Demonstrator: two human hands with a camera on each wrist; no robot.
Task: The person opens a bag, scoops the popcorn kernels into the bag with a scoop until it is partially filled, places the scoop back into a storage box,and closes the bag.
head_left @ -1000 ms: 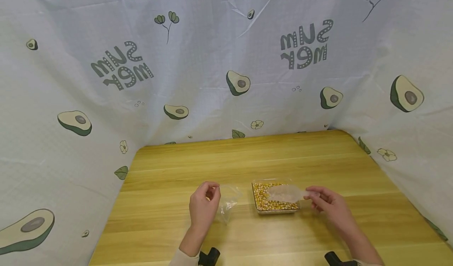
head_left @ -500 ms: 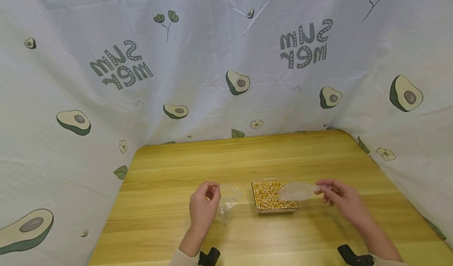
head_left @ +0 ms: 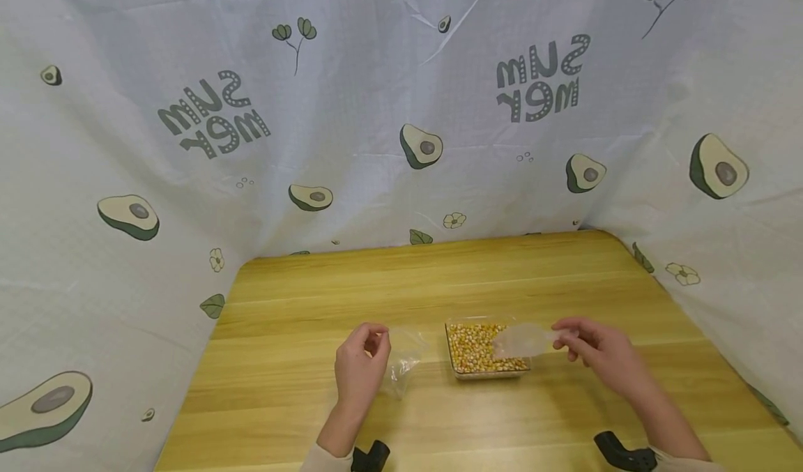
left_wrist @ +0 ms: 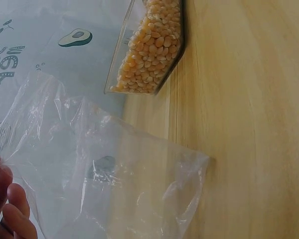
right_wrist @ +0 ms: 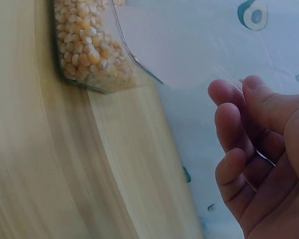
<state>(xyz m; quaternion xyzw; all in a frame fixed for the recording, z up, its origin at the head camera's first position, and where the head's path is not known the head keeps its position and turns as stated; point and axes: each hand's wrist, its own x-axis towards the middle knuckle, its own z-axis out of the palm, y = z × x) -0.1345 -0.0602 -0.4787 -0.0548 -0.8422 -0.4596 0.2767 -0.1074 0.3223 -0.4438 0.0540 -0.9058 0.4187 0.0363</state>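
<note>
In the head view, my left hand [head_left: 361, 366] pinches the top edge of a clear plastic bag [head_left: 404, 366], which hangs crumpled over the table. The left wrist view shows this bag [left_wrist: 114, 174] spread from the fingertips, with nothing visible inside. To its right stands a clear rectangular container [head_left: 492, 376] full of yellow corn kernels [head_left: 469, 346]. My right hand [head_left: 605, 355] pinches the handle of a translucent scoop [head_left: 521, 341] between thumb and index finger. The scoop's blade lies over the container's right half; whether its tip touches the kernels I cannot tell.
A wood-patterned table [head_left: 326, 291] carries everything. White cloth [head_left: 364, 109] printed with avocados and lettering surrounds its back and sides. Black wrist mounts [head_left: 371, 456] sit at both wrists.
The right hand has drawn the scoop rightward across the container, then shifted it slightly back left. More kernels show now on the left. My left hand and the bag stay nearly still.
</note>
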